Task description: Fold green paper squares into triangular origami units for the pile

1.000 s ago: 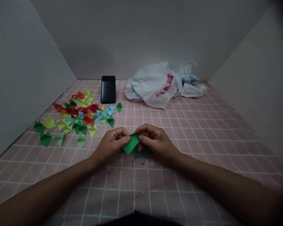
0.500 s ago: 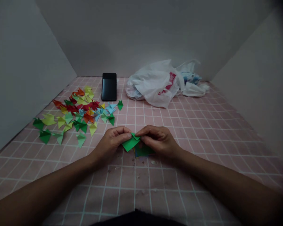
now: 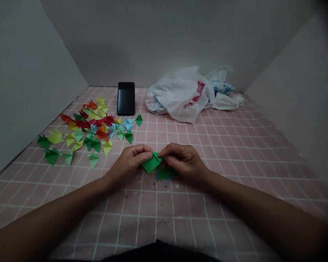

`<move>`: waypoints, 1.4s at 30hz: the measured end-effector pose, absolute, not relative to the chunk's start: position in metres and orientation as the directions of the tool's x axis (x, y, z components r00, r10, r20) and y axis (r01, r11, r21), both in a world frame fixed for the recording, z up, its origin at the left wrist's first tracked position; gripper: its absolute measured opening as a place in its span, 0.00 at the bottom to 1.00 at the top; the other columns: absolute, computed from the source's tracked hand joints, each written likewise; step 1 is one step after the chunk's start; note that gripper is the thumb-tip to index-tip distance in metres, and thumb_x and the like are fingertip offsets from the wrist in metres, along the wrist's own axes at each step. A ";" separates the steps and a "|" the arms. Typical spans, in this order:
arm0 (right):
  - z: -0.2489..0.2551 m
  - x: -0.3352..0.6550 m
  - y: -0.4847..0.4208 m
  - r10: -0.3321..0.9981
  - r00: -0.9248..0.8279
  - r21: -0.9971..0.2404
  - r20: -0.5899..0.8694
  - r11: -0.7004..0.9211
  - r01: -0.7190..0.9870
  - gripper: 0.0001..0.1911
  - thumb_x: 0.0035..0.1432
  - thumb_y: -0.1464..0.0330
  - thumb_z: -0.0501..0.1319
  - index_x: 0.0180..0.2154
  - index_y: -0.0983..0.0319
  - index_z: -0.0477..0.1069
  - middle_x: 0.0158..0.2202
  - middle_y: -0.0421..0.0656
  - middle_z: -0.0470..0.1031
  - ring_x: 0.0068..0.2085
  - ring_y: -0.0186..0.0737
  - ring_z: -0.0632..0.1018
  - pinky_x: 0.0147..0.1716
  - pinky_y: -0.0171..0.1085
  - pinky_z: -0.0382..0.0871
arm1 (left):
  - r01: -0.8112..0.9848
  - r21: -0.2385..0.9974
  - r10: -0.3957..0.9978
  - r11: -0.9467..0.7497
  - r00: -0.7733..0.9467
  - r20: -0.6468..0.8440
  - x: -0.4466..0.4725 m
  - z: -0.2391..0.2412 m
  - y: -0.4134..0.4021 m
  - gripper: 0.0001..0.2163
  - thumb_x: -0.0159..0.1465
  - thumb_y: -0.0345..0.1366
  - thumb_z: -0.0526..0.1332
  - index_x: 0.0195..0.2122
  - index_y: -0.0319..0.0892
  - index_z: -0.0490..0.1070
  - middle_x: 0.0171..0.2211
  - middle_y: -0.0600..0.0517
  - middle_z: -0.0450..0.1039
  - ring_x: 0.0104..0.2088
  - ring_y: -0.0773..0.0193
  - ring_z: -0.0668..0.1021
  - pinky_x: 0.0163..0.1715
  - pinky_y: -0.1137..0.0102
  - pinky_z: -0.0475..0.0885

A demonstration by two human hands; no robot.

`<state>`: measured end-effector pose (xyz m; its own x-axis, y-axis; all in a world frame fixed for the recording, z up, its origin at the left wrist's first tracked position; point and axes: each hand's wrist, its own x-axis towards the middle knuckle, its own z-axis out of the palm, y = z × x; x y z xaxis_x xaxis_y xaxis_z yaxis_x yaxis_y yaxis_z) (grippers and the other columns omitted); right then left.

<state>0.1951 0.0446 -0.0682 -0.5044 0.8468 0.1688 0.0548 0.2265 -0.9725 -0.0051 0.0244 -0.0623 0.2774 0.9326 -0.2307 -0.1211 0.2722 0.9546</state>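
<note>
Over the pink checked cloth [image 3: 221,142]: green origami paper [image 3: 151,166], pinched at one side by the left hand [image 3: 132,161], at the other by the right hand [image 3: 183,160]. Flap [image 3: 156,155] at the top now turned down, unlike a second ago; apparently a crease in the making. Held between both hands, touching each, just beside a green-topped paper stack [image 3: 167,173].

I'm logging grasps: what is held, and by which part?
A green paper: the left grip pinches its upper left edge, the right grip its upper right corner.
</note>
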 end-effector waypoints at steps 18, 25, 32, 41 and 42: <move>-0.077 0.192 0.046 0.853 -0.508 -0.992 0.119 0.082 -0.095 0.04 0.60 0.72 0.60 0.35 0.60 0.74 0.26 0.37 0.76 0.28 0.32 0.77 0.30 0.33 0.71 | 0.036 0.983 0.957 0.180 0.227 -0.183 -0.004 -0.059 0.025 0.12 0.61 0.42 0.66 0.28 0.39 0.75 0.24 0.56 0.70 0.25 0.72 0.68 0.27 0.76 0.63; -0.076 0.190 0.047 0.857 -0.503 -0.989 0.115 0.049 -0.142 0.04 0.60 0.72 0.60 0.39 0.59 0.69 0.26 0.37 0.75 0.29 0.34 0.77 0.32 0.35 0.71 | 0.075 0.989 0.973 0.129 0.184 -0.141 -0.005 -0.055 0.025 0.10 0.60 0.41 0.65 0.28 0.39 0.75 0.24 0.56 0.71 0.25 0.72 0.70 0.27 0.75 0.65; -0.076 0.188 0.049 0.861 -0.500 -0.983 0.089 -0.005 -0.183 0.06 0.61 0.71 0.59 0.42 0.59 0.65 0.27 0.37 0.77 0.29 0.34 0.79 0.32 0.35 0.71 | 0.112 0.991 0.987 0.078 0.134 -0.093 -0.003 -0.053 0.025 0.10 0.58 0.41 0.65 0.27 0.39 0.72 0.22 0.57 0.69 0.23 0.72 0.69 0.25 0.76 0.65; -0.073 0.189 0.053 0.862 -0.507 -0.988 0.004 -0.074 -0.134 0.08 0.59 0.68 0.63 0.40 0.62 0.71 0.24 0.37 0.77 0.25 0.31 0.76 0.27 0.32 0.69 | 0.166 0.985 0.997 0.034 0.061 -0.045 -0.005 -0.055 0.027 0.10 0.57 0.41 0.65 0.26 0.39 0.72 0.22 0.57 0.67 0.23 0.72 0.67 0.23 0.76 0.63; -0.073 0.189 0.053 0.865 -0.502 -0.990 -0.015 -0.084 -0.114 0.06 0.59 0.68 0.63 0.39 0.62 0.72 0.24 0.37 0.77 0.24 0.31 0.75 0.26 0.32 0.68 | 0.162 0.986 0.996 0.045 0.071 -0.057 -0.005 -0.056 0.027 0.11 0.57 0.41 0.65 0.26 0.39 0.72 0.22 0.57 0.67 0.23 0.72 0.67 0.23 0.76 0.63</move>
